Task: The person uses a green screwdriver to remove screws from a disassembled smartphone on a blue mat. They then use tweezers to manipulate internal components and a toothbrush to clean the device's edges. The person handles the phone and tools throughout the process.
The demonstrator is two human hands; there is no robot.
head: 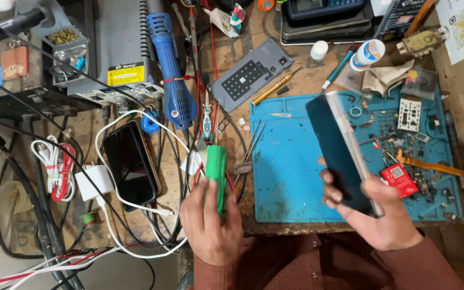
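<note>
1. The left hand (210, 223) grips a green battery pack (216, 174) at the bench's near edge — fingers wrapped around its lower end, red wires beside it.
2. The right hand (382, 212) clasps a dark phone (336, 150), tilted, above the blue work mat (291, 172).
3. Left of the pack, a black phone (131, 164) lies among white cables (108, 215).
4. Farther back — a blue hot-air handle (170, 70) and a grey phone back cover (251, 67).
</note>
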